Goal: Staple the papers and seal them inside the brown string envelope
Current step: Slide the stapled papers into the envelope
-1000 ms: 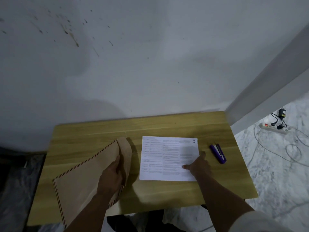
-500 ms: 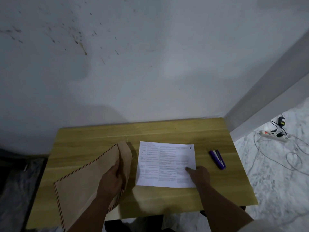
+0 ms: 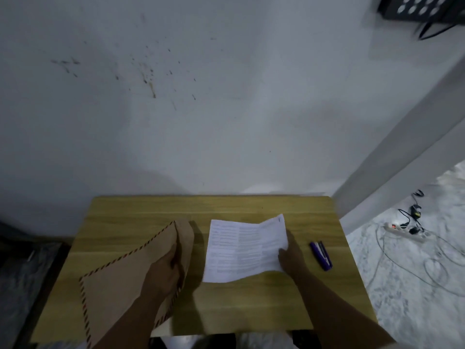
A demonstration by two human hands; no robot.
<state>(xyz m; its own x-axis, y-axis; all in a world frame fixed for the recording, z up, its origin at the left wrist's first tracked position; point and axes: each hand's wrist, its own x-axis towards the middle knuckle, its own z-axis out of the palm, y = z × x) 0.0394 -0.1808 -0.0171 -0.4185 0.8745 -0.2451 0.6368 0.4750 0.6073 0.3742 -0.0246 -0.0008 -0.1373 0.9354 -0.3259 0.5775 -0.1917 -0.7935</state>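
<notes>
A brown envelope with a red-and-dark striped border lies slanted over the table's left half, its flap end raised. My left hand grips it near the open mouth. White printed papers sit at the table's middle, their right edge lifted and curled. My right hand pinches that right edge. A staple mark shows at the papers' top right corner. A purple stapler lies flat on the table to the right of the papers, apart from my hand.
The small wooden table stands against a stained white wall. A power strip with cables lies on the marble floor to the right. A white pillar rises at the right.
My right hand has closed on the papers' right edge and lifted it off the table, so the sheets now curl. The left hand keeps holding the envelope. The camera tilted up.
</notes>
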